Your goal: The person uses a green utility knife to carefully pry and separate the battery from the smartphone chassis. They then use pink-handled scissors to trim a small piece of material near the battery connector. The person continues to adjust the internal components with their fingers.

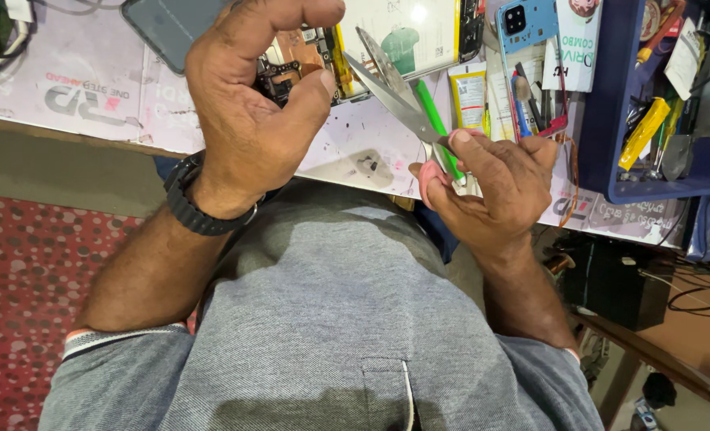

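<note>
My right hand (499,187) grips a pair of scissors (391,84) by its pink handles, and the steel blades stand apart, pointing up and to the left. My left hand (247,96) is raised over an opened phone (295,68), its thumb and fingers curled around the phone's bare circuit board. The blade tips lie close to my left thumb. A black watch (191,203) sits on my left wrist. Whether the blades touch anything is hidden.
A blue tray (610,120) of tools stands at the right on the worktable (91,88). A blue phone back cover (523,24), a green tool (431,108), a small yellow packet (471,96) and a dark phone (167,28) lie on the table. My grey shirt fills the lower view.
</note>
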